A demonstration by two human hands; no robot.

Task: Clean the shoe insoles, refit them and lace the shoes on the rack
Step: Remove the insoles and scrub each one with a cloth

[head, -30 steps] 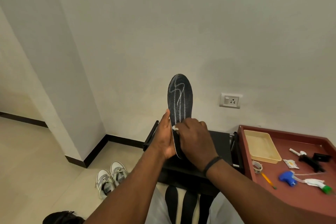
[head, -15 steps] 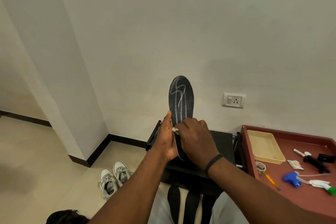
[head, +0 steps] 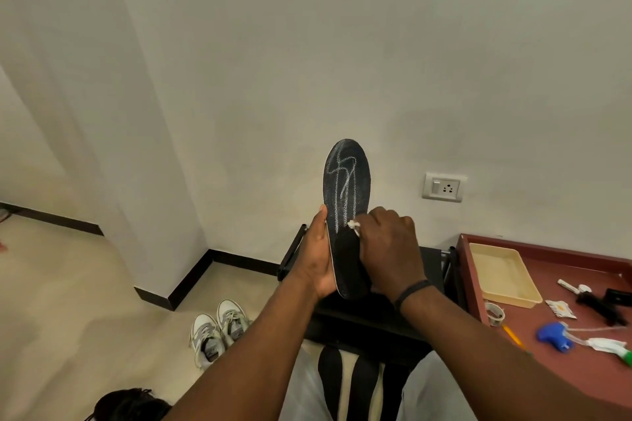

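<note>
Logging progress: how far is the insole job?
Done: one insole is out of its shoe. In hand: left hand holds it upright, right hand presses a small white piece on it; white streaks show above. Left: cleaning, refitting, lacing. The sneakers sit on the floor, not on the rack.

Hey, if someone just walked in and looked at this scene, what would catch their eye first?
A black insole streaked with white lines, held upright mid-frame by the left hand. The right hand pinches a small white thing against it. On the floor lower left stands a pair of grey-white sneakers; a red table at right carries a blue sprayer head.
</note>
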